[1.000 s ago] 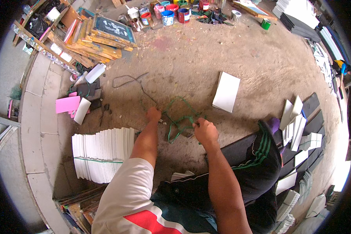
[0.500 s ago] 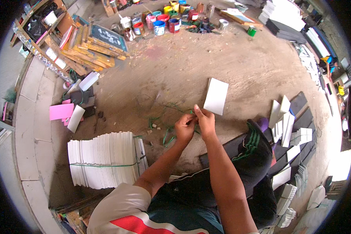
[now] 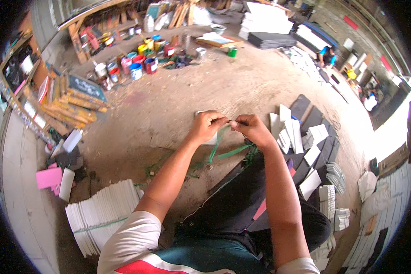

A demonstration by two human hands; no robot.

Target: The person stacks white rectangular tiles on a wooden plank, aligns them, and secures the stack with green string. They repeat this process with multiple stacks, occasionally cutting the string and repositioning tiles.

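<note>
My left hand (image 3: 206, 128) and my right hand (image 3: 254, 129) meet in front of me, fingertips pinched almost together. Between them they hold green plastic twine (image 3: 233, 151), whose flat strips hang down in loose loops, with a tangled clump below my right hand. A white rectangular piece (image 3: 212, 140) lies on the floor, mostly hidden behind my left hand. To the lower left stands a tight stack of white sheets (image 3: 102, 212) with green twine around it.
Paint cans (image 3: 135, 71) and stained wooden frames (image 3: 80, 98) stand at the far left. Pink pieces (image 3: 49, 178) lie at the left. On the right, white pieces (image 3: 291, 132) rest on dark boards (image 3: 301, 107). A person (image 3: 326, 57) is in the far right background.
The view has tilted up and swung right. My hands have turned and drawn level, and longer loops of green twine now hang from them. My legs have shifted.
</note>
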